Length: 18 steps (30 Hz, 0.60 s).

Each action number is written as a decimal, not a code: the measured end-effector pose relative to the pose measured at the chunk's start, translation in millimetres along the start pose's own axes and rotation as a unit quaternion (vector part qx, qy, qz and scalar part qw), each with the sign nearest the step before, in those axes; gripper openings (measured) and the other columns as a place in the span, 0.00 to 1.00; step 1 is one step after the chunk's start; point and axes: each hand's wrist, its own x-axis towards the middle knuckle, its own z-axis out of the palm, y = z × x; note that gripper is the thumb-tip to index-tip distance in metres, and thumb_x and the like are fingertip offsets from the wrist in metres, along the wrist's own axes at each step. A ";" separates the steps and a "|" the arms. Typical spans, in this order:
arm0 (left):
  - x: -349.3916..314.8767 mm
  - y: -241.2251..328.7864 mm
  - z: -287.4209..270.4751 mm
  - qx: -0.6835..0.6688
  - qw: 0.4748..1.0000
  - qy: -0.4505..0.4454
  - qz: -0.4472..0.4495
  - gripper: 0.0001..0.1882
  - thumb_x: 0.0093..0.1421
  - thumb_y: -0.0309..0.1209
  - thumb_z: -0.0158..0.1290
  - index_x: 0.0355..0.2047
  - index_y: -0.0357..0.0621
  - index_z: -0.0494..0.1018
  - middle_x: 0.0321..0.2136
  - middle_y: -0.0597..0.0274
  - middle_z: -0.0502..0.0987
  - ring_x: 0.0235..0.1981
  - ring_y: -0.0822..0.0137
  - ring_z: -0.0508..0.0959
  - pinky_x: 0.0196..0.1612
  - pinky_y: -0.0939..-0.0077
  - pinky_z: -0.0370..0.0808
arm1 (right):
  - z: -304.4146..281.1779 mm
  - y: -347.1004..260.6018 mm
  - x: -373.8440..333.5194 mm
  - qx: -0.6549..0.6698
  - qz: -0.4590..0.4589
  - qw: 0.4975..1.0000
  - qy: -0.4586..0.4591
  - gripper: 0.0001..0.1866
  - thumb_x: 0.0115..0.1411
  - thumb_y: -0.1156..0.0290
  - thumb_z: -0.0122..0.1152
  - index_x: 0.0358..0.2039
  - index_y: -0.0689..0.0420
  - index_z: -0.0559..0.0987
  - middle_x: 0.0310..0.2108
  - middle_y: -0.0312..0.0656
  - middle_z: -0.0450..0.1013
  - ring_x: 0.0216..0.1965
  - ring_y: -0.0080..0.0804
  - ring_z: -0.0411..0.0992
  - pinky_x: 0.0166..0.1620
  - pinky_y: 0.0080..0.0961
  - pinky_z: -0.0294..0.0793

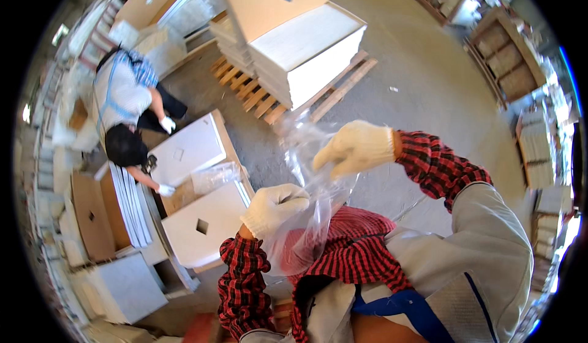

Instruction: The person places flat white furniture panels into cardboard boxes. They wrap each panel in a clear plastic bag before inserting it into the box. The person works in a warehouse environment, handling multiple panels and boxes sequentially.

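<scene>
A crumpled clear plastic bag [313, 211] hangs in front of my body, spread between both hands. My left hand [275, 209], in a cream knit glove, is closed on its left side. Higher and to the right, my gloved right hand [358, 150] pinches the upper part of the bag. The bag's upper end is smeared by motion. Left of my hands lies an opened carton with white flaps [205, 225], each flap bearing a diamond-shaped mark. Inside the carton, a plastic-wrapped item [215, 177] shows beside brown cardboard.
A co-worker [125, 107] in white gloves bends over the carton's far left side. Ahead, white cartons [324, 55] are stacked on a wooden pallet [257, 101]. An upright open carton [92, 214] stands at left. More stacked goods [536, 144] line the right.
</scene>
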 end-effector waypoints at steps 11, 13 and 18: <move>35.3 50.5 -14.0 0.253 0.947 0.193 0.047 0.14 0.60 0.34 0.58 0.42 0.38 0.78 0.24 0.63 0.79 0.24 0.76 0.77 0.29 0.79 0.72 | -0.4 118.2 -170.0 -0.001 0.171 0.947 0.272 0.18 0.50 0.60 0.68 0.38 0.56 0.83 0.34 0.40 0.80 0.36 0.35 0.76 0.43 0.31 0.74; 31.1 51.3 -16.1 0.257 0.944 0.203 0.038 0.15 0.60 0.33 0.58 0.43 0.37 0.77 0.27 0.61 0.80 0.28 0.78 0.77 0.31 0.80 0.72 | 3.2 114.9 -165.2 0.099 0.180 0.938 0.280 0.17 0.50 0.62 0.67 0.38 0.58 0.83 0.32 0.38 0.80 0.34 0.30 0.75 0.42 0.28 0.73; 43.0 59.0 -13.0 0.364 0.907 0.203 0.066 0.22 0.54 0.38 0.63 0.44 0.34 0.77 0.27 0.58 0.80 0.29 0.73 0.78 0.34 0.75 0.74 | -4.4 124.6 -165.4 0.250 0.232 0.892 0.297 0.16 0.55 0.62 0.64 0.39 0.60 0.82 0.31 0.37 0.77 0.32 0.24 0.72 0.42 0.25 0.72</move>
